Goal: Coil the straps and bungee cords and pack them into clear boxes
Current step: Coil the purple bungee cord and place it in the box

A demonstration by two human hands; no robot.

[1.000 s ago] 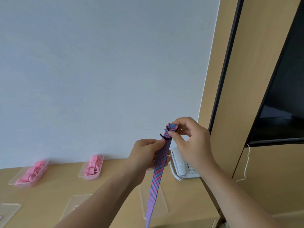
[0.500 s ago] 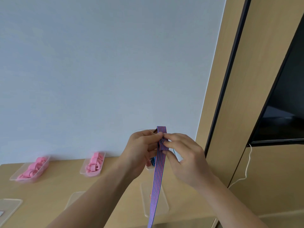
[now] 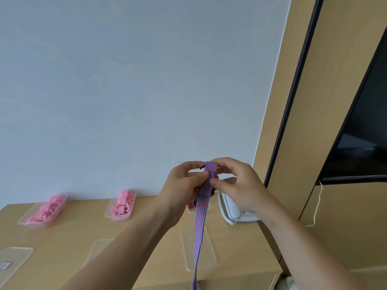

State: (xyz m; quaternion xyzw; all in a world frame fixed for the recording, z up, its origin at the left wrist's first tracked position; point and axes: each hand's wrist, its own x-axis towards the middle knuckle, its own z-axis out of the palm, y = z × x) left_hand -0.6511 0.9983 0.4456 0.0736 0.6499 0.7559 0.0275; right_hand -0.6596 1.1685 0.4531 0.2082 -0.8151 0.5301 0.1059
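step: starting coil | strap (image 3: 201, 208) raised over desk (image 3: 146, 233), tail hanging | left hand (image 3: 182, 185) pinches folded top; right hand (image 3: 234, 185) pinches just below | advice: I'd wrap tight, edges aligned, tail untwisted

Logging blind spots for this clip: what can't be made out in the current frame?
Head view only.
Blue-and-red striped woven strap: lower end cut off by the bottom edge.
Its top end: covered by the pinching left hand and right hand.
White desk telephone: partly behind the right hand, keys too small.
Clear plastic lid at far left: cut by the edge, label unreadable.
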